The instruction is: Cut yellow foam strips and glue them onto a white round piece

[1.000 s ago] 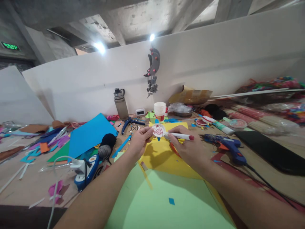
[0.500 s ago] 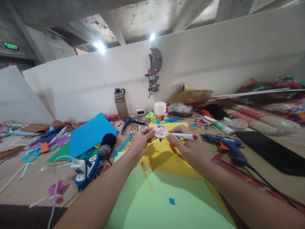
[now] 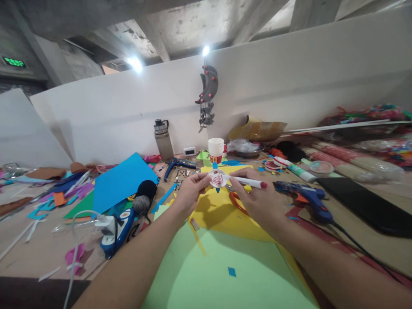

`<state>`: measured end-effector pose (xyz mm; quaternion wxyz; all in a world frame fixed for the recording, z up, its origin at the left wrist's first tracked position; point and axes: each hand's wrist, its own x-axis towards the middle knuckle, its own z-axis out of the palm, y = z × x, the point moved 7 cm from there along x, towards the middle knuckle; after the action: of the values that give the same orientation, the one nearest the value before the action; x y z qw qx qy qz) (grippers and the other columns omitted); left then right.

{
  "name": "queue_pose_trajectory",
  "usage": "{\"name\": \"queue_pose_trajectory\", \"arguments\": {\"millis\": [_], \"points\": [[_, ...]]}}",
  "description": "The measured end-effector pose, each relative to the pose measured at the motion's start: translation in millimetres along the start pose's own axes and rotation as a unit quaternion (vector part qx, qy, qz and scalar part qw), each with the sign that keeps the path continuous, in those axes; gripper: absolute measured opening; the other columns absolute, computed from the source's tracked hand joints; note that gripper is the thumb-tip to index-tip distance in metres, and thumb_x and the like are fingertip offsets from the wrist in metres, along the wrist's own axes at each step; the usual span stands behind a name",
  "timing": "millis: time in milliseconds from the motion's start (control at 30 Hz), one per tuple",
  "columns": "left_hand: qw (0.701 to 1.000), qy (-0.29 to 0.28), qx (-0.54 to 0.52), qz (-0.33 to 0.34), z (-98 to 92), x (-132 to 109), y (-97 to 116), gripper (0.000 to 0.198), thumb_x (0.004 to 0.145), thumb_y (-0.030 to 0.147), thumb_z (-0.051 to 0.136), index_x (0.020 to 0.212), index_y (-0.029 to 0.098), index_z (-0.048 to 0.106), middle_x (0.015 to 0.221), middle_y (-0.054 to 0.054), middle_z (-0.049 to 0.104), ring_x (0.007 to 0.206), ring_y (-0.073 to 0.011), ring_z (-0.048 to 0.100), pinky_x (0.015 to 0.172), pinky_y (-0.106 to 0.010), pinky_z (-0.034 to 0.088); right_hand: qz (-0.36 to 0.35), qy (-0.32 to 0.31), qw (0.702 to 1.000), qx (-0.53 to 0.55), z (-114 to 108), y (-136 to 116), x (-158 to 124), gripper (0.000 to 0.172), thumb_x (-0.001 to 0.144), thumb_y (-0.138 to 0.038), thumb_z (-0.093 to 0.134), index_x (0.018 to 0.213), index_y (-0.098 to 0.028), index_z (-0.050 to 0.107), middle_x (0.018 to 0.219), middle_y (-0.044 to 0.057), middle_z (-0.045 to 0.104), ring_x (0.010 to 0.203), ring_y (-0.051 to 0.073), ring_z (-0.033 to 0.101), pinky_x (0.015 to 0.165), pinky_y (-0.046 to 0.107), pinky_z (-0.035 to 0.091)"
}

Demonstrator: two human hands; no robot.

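Note:
My left hand (image 3: 193, 189) pinches a small round white disc (image 3: 217, 179) by its left edge. Dark red marker strokes cover part of its face, and blue bits stick out above and below it. Whether it is flat or a cup's base I cannot tell. In my right hand (image 3: 252, 191) is a white marker (image 3: 246, 182) with a red end, held sideways with its tip at the disc's right edge. Under my right fingers lie orange-handled scissors (image 3: 236, 201), partly hidden, on yellow paper (image 3: 214, 214).
Stacked paper cups (image 3: 216, 148) stand behind the hands. Light green paper (image 3: 206, 274) lies in front. A blue glue gun (image 3: 309, 197) and a black slab (image 3: 367, 206) are at right. Blue card (image 3: 124, 182), yarn balls (image 3: 146, 193) and a bottle (image 3: 163, 139) sit leftward.
The disc has shifted slightly right and down, and its red strokes look denser. The marker's tip has moved a little, still beside the disc.

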<state>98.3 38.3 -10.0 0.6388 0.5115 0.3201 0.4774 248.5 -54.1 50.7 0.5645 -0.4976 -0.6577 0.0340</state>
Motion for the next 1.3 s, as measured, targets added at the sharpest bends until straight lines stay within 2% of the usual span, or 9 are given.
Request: {"name": "queue_pose_trajectory", "arguments": {"millis": [200,400,633,767,1067,1300], "points": [[1.000,-0.008,0.022,0.010,2.8,-2.3,2.4,0.036,0.056,0.040,0.083,0.079,0.014,0.072,0.065,0.000,0.060,0.055,-0.0056,0.040,0.051,-0.021,0.026,0.011,-0.020,1.000,0.017,8.7,6.5,-1.8,0.010,0.086,-0.030,0.055,0.083,-0.021,0.060,0.078,0.004,0.068,0.069,0.018,0.063,0.061,0.029,0.049],[0.999,-0.019,0.041,0.014,2.4,-0.6,-0.8,0.036,0.060,0.040,0.081,0.083,0.014,0.072,0.073,-0.003,0.063,0.057,-0.0062,0.041,0.053,-0.022,0.027,0.007,-0.010,1.000,0.028,5.6,1.7,-2.4,0.013,0.086,-0.031,0.054,0.085,-0.020,0.062,0.080,0.005,0.069,0.071,0.018,0.064,0.062,0.030,0.050],[0.999,-0.019,0.031,0.010,2.7,-1.8,-0.8,0.036,0.059,0.041,0.081,0.082,0.014,0.072,0.068,-0.001,0.061,0.056,-0.0061,0.041,0.054,-0.022,0.028,0.005,-0.016,0.999,0.037,6.1,-0.1,-3.4,0.011,0.086,-0.032,0.054,0.086,-0.022,0.061,0.080,0.003,0.068,0.072,0.019,0.064,0.065,0.030,0.050],[0.999,-0.025,0.042,0.016,3.5,-1.3,-1.1,0.036,0.062,0.041,0.080,0.084,0.014,0.072,0.073,-0.003,0.063,0.058,-0.0065,0.042,0.054,-0.022,0.027,0.008,-0.025,0.999,0.030,8.9,0.4,-4.1,0.014,0.086,-0.034,0.055,0.082,-0.022,0.061,0.078,0.003,0.068,0.069,0.018,0.064,0.065,0.031,0.050],[0.999,-0.030,0.040,0.012,2.8,-0.1,-3.3,0.036,0.062,0.040,0.080,0.086,0.014,0.071,0.076,-0.004,0.064,0.060,-0.0075,0.043,0.054,-0.022,0.028,0.013,-0.020,0.999,0.034,8.8,3.6,-4.2,0.015,0.087,-0.033,0.054,0.087,-0.020,0.061,0.080,0.004,0.068,0.070,0.017,0.063,0.065,0.029,0.049],[0.997,-0.042,0.072,0.011,4.9,-1.0,-3.7,0.036,0.065,0.041,0.077,0.088,0.014,0.072,0.077,-0.005,0.065,0.060,-0.0077,0.044,0.055,-0.023,0.028,0.021,-0.016,0.999,0.046,12.3,5.9,-4.5,0.014,0.087,-0.035,0.055,0.085,-0.023,0.061,0.082,0.004,0.069,0.073,0.020,0.065,0.066,0.032,0.051]]}}
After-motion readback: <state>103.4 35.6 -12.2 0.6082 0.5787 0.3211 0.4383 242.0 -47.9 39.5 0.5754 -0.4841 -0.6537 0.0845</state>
